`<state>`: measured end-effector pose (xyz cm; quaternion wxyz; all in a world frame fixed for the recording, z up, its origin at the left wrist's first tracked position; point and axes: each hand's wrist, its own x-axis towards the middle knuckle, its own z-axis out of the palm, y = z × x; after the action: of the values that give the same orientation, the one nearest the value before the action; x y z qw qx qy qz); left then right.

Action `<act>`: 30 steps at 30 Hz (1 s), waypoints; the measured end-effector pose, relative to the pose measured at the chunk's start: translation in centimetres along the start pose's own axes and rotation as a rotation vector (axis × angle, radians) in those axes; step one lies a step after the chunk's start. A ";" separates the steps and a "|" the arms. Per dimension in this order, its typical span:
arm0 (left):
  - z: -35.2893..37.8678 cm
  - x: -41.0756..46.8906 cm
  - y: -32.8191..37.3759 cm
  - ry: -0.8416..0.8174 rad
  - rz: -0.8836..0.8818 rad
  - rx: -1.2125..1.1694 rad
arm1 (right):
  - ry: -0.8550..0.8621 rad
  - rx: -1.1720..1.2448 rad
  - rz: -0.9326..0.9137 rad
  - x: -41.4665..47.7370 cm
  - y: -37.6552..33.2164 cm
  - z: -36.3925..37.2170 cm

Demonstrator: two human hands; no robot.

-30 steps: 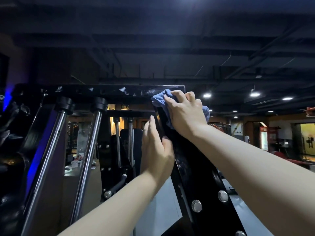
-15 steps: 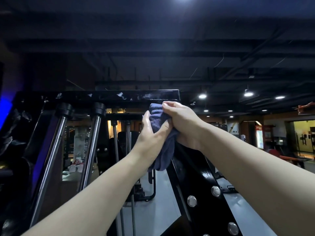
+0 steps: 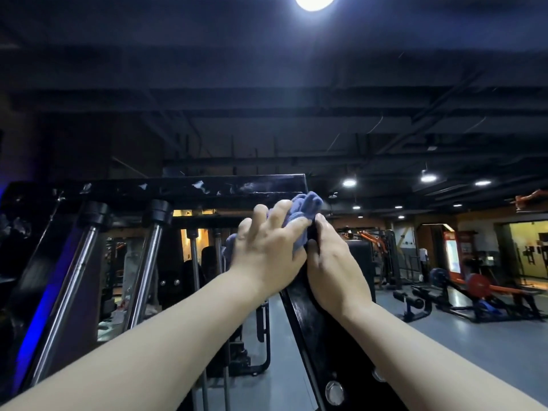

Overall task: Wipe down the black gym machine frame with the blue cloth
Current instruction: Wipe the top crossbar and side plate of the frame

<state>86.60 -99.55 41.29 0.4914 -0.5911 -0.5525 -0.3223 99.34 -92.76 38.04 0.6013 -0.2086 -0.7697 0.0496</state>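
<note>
1. The bunched blue terry cloth [image 3: 306, 204] sits high on the glossy black metal gym machine frame [image 3: 314, 327], at the corner where the slanted beam meets the right end of the frame's flat top crossbar [image 3: 178, 188].
2. My left hand [image 3: 267, 250] grips the cloth. The fingers are splayed and curled into it, so folds bulge out above the fingertips and a flap hangs out past the left side of the hand.
3. My right hand [image 3: 336, 268] lies on the slanted beam just beside my left hand, touching it, with the back of the hand towards me. Its top finger reaches the cloth. The rest of the fingers are hidden, so I cannot tell whether they wrap round the beam or lie flat.
4. Lower on the beam, between my forearms, is a round silver bolt head [image 3: 334, 392].
5. Left of my hands, two polished chrome guide rods [image 3: 68, 292] with black rubber caps slant up to the crossbar.
6. Far right, orange-and-black weight machines [image 3: 480, 287] stand on the grey gym floor [image 3: 444, 348].
7. Overhead, a bright round ceiling lamp [image 3: 315, 0] shines against the dark ceiling.
</note>
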 end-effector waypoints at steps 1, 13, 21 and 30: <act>0.4 0.1 -0.5 0.035 0.078 0.010 | 0.018 0.027 -0.025 0.1 -0.1 -0.1; 1.8 7.4 -0.7 0.084 0.011 0.090 | 0.013 -0.128 0.009 -0.2 0.7 0.6; 0.2 10.4 -4.1 -0.001 -0.088 0.277 | -0.014 -0.220 0.021 -0.7 0.6 0.4; 1.0 7.7 -1.3 0.072 0.400 0.087 | 0.038 -0.256 0.028 -0.5 0.7 0.5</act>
<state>86.60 -96.14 48.36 0.5901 -0.6555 -0.4195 -0.2149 99.16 -92.23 37.19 0.5834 -0.2952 -0.7553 -0.0445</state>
